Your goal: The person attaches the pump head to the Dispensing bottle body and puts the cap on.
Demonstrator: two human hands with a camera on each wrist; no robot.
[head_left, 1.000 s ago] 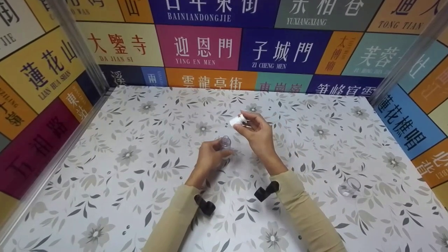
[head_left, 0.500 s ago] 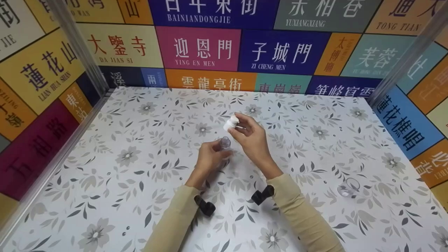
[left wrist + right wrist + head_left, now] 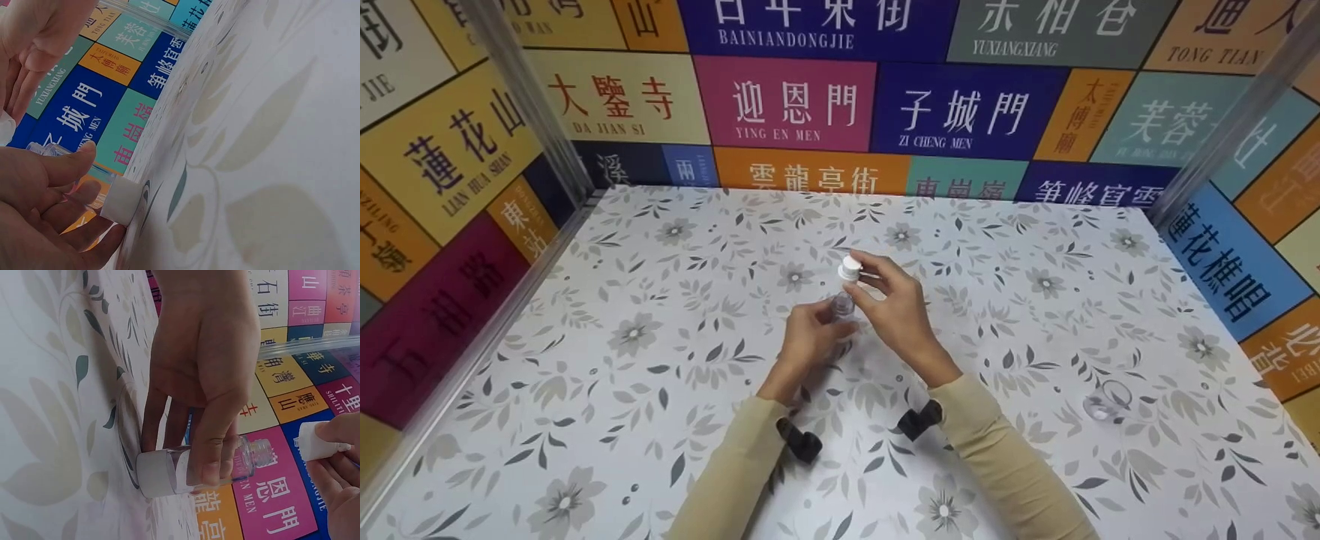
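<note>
Pinching the white cap (image 3: 850, 268) in its fingers, the right hand (image 3: 896, 301) has come over the clear bottle (image 3: 844, 306) gripped by the left hand (image 3: 808, 330), near but unjoined.

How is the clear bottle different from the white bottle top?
The clear bottle is mostly see-through, but the white bottle top looks almost all white. The clear bottle is longer; the white bottle top is shorter. The left hand holds the clear bottle upright, while the right hand holds the white bottle top above it. Both have some white and are held in fingers.
</note>
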